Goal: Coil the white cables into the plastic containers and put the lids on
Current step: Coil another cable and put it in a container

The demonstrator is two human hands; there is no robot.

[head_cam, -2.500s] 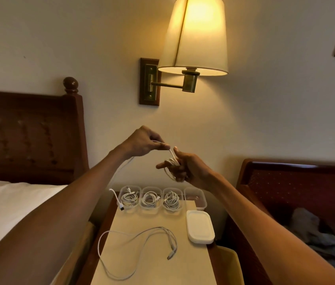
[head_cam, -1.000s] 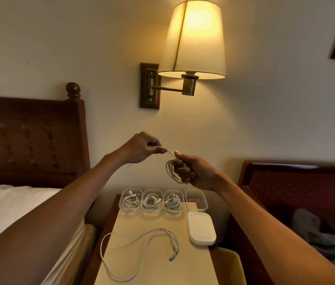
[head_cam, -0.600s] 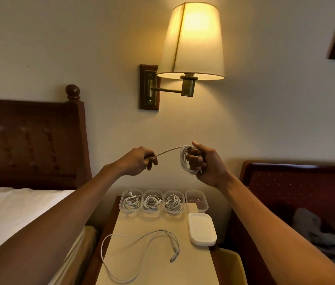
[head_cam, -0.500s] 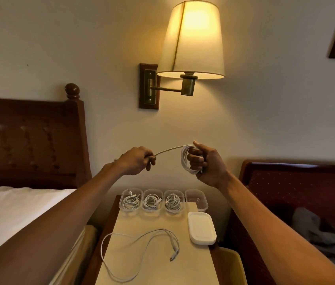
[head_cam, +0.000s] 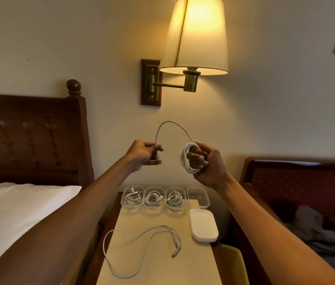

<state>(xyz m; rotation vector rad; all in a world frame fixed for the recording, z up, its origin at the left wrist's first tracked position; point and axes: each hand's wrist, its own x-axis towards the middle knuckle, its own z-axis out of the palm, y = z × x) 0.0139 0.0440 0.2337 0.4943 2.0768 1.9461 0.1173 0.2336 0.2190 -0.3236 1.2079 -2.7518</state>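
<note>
Now my right hand (head_cam: pixel 205 163) is closed on the coil (head_cam: pixel 189 159), held above the bench (head_cam: pixel 158 264); my left hand (head_cam: pixel 144 153) pinches the cable's free tail. Light and springy, it probably uncoils unless gripped across all loops.

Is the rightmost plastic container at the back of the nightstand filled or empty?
Empty. The rightmost container shows only its clear walls and base, with no cable inside, unlike the three containers beside it, which each hold a coiled white cable.

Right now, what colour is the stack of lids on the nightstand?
White, clearest in the head view: the stack of lids.
</note>
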